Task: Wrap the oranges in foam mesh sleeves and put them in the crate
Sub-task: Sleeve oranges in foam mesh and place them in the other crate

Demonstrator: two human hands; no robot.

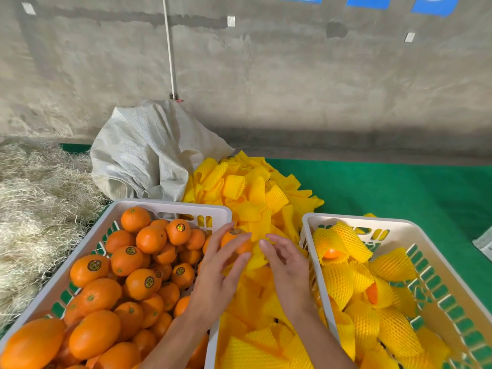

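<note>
My left hand (221, 272) grips a bare orange (237, 242) with a round sticker, held above the right rim of the left crate (170, 205). That white crate is full of unwrapped oranges (125, 278). My right hand (286, 265) pinches a yellow foam mesh sleeve (257, 258) just right of the orange. A heap of loose yellow sleeves (253, 195) runs between the two crates. The right white crate (354, 218) holds several oranges wrapped in sleeves (343, 246).
A grey woven sack (149, 153) slumps behind the left crate. Dry straw (40, 198) covers the ground at the left. Green matting (399, 190) lies at the back right, and a concrete wall (266, 75) with a white pipe (169, 49) stands behind.
</note>
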